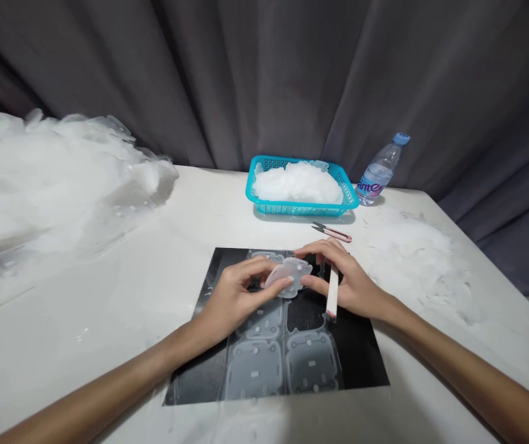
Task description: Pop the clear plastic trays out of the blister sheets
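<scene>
A small translucent, cloudy plastic piece (298,269) with rounded corners is pinched between the thumb and fingers of my left hand (241,288). My right hand (357,282) is closed around a slim white-handled tool (333,293); its working end is hidden, so I cannot tell its kind. The right thumb and index finger also reach the right edge of the piece. Below both hands, a clear plastic sheet (255,367) with several similar outlined shapes lies on a black mat (364,364). One shape-sized opening in the sheet shows black beneath the right hand.
Behind the mat stands a turquoise basket (301,208) heaped with translucent pieces, beside a water bottle (378,179). Pink-handled thread snips (336,234) lie before it. A large pile of plastic sheets (52,185) covers the left; scraps (419,262) lie at right. A grey curtain (264,80) hangs behind.
</scene>
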A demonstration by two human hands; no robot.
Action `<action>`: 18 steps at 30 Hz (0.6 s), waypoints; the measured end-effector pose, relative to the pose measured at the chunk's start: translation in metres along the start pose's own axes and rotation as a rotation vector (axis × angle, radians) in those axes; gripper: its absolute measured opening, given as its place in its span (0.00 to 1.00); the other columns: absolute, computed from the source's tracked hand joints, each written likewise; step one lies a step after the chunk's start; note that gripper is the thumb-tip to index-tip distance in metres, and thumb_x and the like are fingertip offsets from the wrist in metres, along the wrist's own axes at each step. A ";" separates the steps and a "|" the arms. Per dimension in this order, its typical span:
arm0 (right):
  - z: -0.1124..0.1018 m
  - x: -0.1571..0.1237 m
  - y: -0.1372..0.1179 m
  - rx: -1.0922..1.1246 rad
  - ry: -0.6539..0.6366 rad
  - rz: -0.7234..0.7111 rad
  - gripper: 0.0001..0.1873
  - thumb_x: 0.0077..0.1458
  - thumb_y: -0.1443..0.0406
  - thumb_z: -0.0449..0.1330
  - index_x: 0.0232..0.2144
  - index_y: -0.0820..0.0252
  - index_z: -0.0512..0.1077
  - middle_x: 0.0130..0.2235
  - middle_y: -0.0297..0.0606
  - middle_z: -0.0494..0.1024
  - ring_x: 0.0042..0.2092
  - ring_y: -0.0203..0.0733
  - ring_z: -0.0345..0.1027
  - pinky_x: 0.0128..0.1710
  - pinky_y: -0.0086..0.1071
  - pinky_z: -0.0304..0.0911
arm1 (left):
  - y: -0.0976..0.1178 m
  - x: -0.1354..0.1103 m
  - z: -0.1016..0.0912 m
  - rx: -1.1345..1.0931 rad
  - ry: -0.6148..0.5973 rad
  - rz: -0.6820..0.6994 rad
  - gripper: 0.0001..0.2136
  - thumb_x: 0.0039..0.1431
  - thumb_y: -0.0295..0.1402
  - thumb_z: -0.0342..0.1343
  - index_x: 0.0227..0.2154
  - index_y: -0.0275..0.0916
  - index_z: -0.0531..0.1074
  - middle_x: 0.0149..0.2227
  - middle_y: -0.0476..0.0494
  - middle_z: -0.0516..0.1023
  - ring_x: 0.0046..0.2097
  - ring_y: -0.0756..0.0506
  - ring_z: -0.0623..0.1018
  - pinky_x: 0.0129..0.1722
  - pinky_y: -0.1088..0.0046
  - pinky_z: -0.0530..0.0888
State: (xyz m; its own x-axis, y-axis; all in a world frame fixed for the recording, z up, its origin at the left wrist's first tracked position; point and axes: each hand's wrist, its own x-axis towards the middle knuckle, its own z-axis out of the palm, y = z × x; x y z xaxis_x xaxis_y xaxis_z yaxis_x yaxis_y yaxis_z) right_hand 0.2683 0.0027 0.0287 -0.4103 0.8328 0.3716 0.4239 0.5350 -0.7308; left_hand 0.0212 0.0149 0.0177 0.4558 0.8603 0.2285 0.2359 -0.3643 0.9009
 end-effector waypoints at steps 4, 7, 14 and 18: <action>0.010 0.000 -0.006 0.037 0.087 -0.058 0.05 0.68 0.65 0.63 0.46 0.54 0.77 0.42 0.38 0.82 0.44 0.43 0.70 0.47 0.40 0.64 | 0.000 0.001 0.000 0.025 -0.025 0.070 0.06 0.66 0.33 0.64 0.34 0.38 0.82 0.31 0.48 0.76 0.34 0.49 0.74 0.36 0.72 0.69; 0.011 0.000 -0.004 0.057 0.102 -0.046 0.03 0.67 0.66 0.64 0.43 0.54 0.78 0.40 0.37 0.82 0.42 0.43 0.70 0.46 0.39 0.65 | -0.001 0.002 0.000 0.012 -0.008 0.089 0.05 0.66 0.31 0.64 0.35 0.39 0.83 0.33 0.47 0.77 0.35 0.49 0.75 0.35 0.73 0.69; 0.013 -0.002 -0.004 0.000 0.155 0.002 0.02 0.66 0.65 0.65 0.41 0.55 0.78 0.39 0.38 0.81 0.43 0.45 0.69 0.45 0.40 0.64 | -0.001 -0.001 0.000 0.015 0.046 0.129 0.03 0.66 0.31 0.63 0.37 0.39 0.82 0.34 0.47 0.77 0.35 0.49 0.75 0.36 0.73 0.70; 0.016 -0.002 -0.005 0.047 0.152 0.092 0.03 0.68 0.64 0.63 0.41 0.55 0.78 0.36 0.36 0.77 0.40 0.43 0.68 0.42 0.37 0.64 | 0.000 -0.003 -0.002 -0.027 0.024 0.018 0.06 0.68 0.36 0.62 0.42 0.40 0.79 0.36 0.47 0.79 0.38 0.47 0.77 0.39 0.71 0.72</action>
State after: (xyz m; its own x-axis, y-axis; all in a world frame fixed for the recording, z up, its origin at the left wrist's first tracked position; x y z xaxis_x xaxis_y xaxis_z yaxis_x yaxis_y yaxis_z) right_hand 0.2540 -0.0045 0.0224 -0.2431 0.8916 0.3820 0.4144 0.4515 -0.7902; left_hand 0.0185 0.0135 0.0177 0.4387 0.8622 0.2531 0.2047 -0.3701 0.9062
